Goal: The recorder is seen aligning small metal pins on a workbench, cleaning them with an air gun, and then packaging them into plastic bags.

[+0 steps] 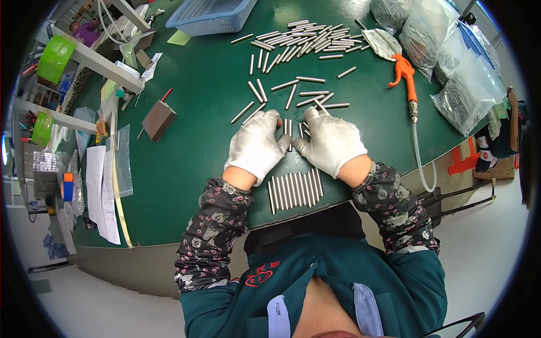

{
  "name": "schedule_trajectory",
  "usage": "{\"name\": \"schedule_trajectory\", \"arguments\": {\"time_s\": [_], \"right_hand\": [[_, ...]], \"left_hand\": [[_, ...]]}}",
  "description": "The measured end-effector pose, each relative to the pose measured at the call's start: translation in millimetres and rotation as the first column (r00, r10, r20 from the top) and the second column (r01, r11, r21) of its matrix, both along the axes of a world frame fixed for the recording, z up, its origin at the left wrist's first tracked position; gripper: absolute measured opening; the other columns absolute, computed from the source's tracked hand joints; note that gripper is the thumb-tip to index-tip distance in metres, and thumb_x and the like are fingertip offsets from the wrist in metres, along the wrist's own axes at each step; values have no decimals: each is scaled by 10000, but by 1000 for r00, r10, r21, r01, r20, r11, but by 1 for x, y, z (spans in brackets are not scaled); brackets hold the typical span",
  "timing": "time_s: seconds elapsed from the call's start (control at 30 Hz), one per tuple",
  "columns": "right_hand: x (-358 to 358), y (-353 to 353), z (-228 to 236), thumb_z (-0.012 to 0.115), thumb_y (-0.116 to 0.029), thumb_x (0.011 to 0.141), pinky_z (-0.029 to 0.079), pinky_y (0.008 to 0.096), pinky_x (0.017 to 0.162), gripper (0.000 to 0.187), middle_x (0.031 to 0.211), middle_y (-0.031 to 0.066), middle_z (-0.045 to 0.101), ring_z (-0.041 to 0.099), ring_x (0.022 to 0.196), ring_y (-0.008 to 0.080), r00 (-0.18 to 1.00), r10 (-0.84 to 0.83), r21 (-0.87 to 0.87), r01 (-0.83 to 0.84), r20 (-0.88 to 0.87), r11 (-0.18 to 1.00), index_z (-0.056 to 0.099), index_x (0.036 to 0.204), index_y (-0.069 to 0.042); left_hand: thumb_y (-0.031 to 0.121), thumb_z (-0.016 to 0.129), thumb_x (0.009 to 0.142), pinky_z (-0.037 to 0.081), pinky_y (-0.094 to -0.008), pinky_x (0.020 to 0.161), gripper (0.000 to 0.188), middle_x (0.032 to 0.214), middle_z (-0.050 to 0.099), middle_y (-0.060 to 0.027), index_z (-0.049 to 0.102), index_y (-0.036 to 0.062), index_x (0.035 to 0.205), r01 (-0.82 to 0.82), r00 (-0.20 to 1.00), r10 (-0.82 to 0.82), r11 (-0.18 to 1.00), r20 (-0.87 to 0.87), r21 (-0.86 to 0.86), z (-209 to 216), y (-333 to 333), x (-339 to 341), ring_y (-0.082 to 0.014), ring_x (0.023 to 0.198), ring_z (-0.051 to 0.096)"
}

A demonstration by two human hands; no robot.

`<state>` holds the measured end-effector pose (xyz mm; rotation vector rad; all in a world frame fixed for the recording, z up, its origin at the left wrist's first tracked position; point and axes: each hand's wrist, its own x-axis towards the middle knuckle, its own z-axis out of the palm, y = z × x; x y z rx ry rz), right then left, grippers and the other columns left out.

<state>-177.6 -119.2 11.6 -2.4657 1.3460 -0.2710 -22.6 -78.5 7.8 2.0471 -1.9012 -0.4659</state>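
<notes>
My left hand (255,142), in a white glove with bare fingertips, is curled at the middle of the green table. Its thumb and fingers close on short metal pins (289,134) standing side by side between my hands. My right hand (331,139), gloved the same way, has its thumb and bent fingers round more pins (301,130); its fingers partly hide them. Closer to me, a neat row of metal pins (294,190) lies side by side near the table edge. Beyond my fingertips, loose pins (313,93) lie at various angles.
A large pile of pins (315,40) lies farther back, beside a blue basket (217,17). At right are an orange air gun (403,73) with a hose and bags of parts (468,90). A dark block (159,120) and papers (101,191) are at left.
</notes>
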Motion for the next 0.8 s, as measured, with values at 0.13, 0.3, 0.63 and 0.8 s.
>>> {"name": "schedule_trajectory", "arguments": {"time_s": [0.13, 0.3, 0.63, 0.8], "right_hand": [[2, -3, -1, 575, -219, 753, 489, 440, 646, 263, 828, 189, 612, 616, 748, 352, 1000, -18, 27, 18, -6, 999, 509, 924, -29], [2, -4, -4, 568, -172, 738, 484, 444, 662, 240, 802, 186, 616, 617, 752, 341, 1000, -12, -5, 12, -7, 1000, 518, 929, -35], [-19, -16, -3, 572, -93, 726, 473, 402, 712, 202, 858, 120, 577, 580, 849, 305, 937, 343, -108, -349, -65, 931, 571, 927, -69], [-13, -22, -2, 515, -87, 761, 489, 367, 751, 265, 994, 56, 573, 582, 882, 243, 783, 617, -264, -612, -76, 745, 618, 1000, -140]], "left_hand": [[235, 684, 694, 485, -356, 656, 344, 805, 572, -96, 551, 64, 962, 21, 1000, -21, 996, -4, -86, -9, -4, -1, -260, 735, 593], [210, 679, 684, 483, -356, 656, 377, 808, 574, -81, 560, 82, 1018, -3, 1000, 4, 999, 22, -40, -3, -8, -6, -253, 739, 593], [99, 664, 689, 478, -318, 657, 367, 753, 585, -78, 560, 25, 1033, 6, 976, -13, 999, -219, -34, -9, -6, 0, -217, 707, 588], [82, 645, 698, 487, -297, 643, 352, 785, 580, -77, 555, 20, 1032, 27, 958, -43, 998, -284, -62, -15, -7, 6, -204, 693, 588]]}}
